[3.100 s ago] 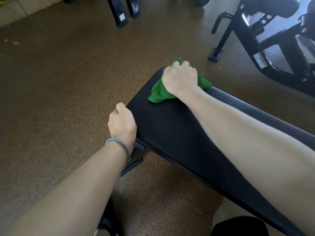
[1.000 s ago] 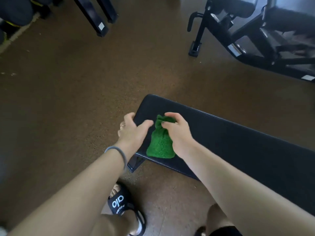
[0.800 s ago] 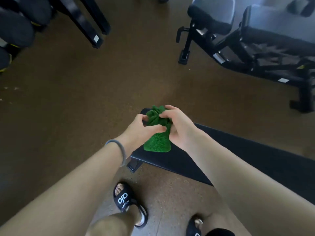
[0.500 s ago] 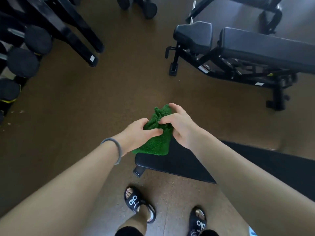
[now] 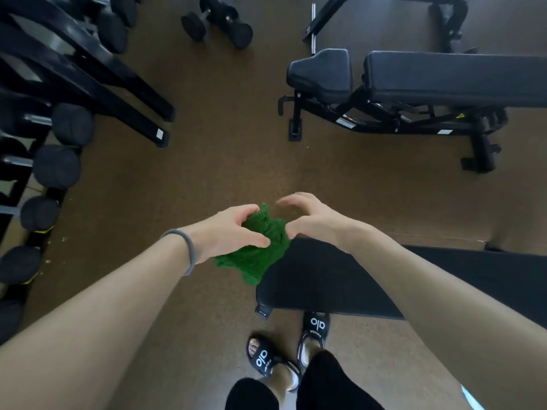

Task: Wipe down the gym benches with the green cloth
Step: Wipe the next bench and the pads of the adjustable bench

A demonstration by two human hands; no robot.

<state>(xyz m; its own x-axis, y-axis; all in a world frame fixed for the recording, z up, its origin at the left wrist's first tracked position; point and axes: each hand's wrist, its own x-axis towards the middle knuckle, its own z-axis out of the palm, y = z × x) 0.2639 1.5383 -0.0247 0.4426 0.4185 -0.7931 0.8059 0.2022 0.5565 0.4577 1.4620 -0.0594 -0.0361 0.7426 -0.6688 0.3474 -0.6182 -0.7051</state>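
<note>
Hanging limp and light, the green cloth is pinched at its bunched top by the left hand; right hand spread, holding nothing.

floor: brown, speckled, carries everything
near desk: black flat pad, bare, end beside the slides
far desk: black, padded, on a frame
dumbbells: two, lying on the floor
rack: left, feet on the floor
slides: black, on the floor

Dim, wide-angle warp, perhaps slight blur.
</note>
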